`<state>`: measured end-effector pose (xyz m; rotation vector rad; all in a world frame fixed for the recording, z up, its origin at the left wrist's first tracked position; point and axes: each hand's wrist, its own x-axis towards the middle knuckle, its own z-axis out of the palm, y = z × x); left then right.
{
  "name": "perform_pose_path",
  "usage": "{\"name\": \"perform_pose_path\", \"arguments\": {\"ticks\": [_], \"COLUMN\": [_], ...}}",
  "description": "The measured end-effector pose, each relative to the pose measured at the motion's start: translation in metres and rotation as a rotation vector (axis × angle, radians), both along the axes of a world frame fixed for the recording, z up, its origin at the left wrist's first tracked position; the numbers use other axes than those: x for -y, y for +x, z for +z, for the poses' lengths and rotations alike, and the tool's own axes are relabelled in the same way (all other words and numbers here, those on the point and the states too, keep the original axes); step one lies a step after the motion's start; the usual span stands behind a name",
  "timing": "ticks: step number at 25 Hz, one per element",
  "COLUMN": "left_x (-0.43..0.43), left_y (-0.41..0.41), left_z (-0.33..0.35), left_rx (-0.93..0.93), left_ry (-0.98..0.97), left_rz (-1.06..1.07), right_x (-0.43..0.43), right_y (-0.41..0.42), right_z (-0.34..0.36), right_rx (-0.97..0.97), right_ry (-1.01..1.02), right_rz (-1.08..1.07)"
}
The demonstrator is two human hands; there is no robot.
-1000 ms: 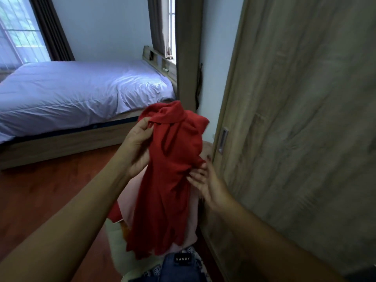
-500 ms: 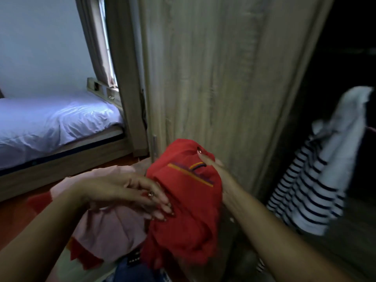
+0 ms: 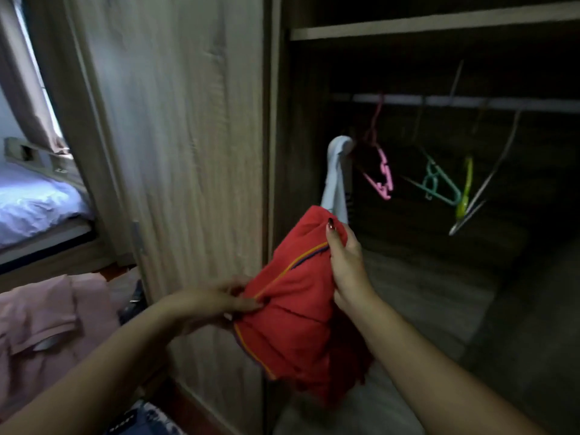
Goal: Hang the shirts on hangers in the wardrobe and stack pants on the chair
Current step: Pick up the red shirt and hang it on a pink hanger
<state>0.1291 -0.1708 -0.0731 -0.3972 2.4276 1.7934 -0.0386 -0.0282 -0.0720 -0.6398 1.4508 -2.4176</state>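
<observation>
Before the open wardrobe (image 3: 439, 29), both forearms reach forward: the left hand (image 3: 216, 306) pinches the bunched red shirt (image 3: 292, 318) at its trim, the right hand (image 3: 348, 265) grips its top edge.

shirt (image 3: 292, 309) held between left hand (image 3: 216, 304) and right hand (image 3: 348, 271) | wardrobe door (image 3: 188, 152) just behind left hand | hung garment (image 3: 337, 174) just beyond right hand, above it | rail (image 3: 470, 103) higher up beyond right hand, hangers (image 3: 439, 183) on it, right of hung garment | shelf (image 3: 439, 23) over rail | clothes pile (image 3: 47, 324) left of left hand | bed (image 3: 31, 205) behind pile, further left
</observation>
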Motion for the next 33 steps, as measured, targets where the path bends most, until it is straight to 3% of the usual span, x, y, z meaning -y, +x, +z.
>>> {"name": "perform_pose_path", "arguments": {"ticks": [3, 6, 9, 12, 17, 20, 22, 25, 27, 31, 33], "left_x": [0.001, -0.015, -0.033, -0.042, -0.064, -0.078, -0.079, -0.068, -0.055, -0.015, -0.003], "left_y": [-0.026, -0.052, -0.08, -0.104, -0.127, -0.129, -0.129, -0.131, -0.135, -0.144, -0.15], "left_z": [0.022, 0.06, 0.084, 0.094, 0.093, 0.097, 0.097, 0.093, 0.084, 0.036, 0.0], "left_rx": [-0.297, -0.486, -0.501, -0.434, -0.431, -0.514, -0.569, -0.62, -0.686, -0.99, -0.982], "left_ry": [0.114, 0.248, 0.262, 0.313, 0.456, 0.556, 0.587, 0.586, 0.435, -0.514, -0.762], "left_rz": [0.119, 0.11, 0.086, 0.229, 0.173, 0.087, 0.046, -0.021, 0.008, 0.09, 0.052], "right_x": [-0.042, -0.072, -0.081, -0.079, -0.068, -0.059, -0.055, -0.055, -0.059, -0.069, -0.071], "right_y": [-0.024, -0.043, -0.048, -0.046, -0.024, -0.02, -0.021, -0.02, -0.022, -0.028, -0.03], "right_z": [-0.008, -0.015, -0.012, -0.006, 0.014, 0.024, 0.032, 0.046, 0.058, 0.086, 0.096], "right_rx": [-0.108, -0.245, -0.251, -0.304, -0.402, -0.442, -0.371, -0.152, -0.032, 0.089, 0.091], "right_ry": [0.127, 0.383, 0.493, 0.536, 0.424, 0.467, 0.43, 0.221, 0.079, -0.107, -0.139], "right_rz": [-0.138, -0.226, -0.186, -0.289, -0.248, -0.285, -0.282, -0.045, 0.071, 0.154, 0.135]}}
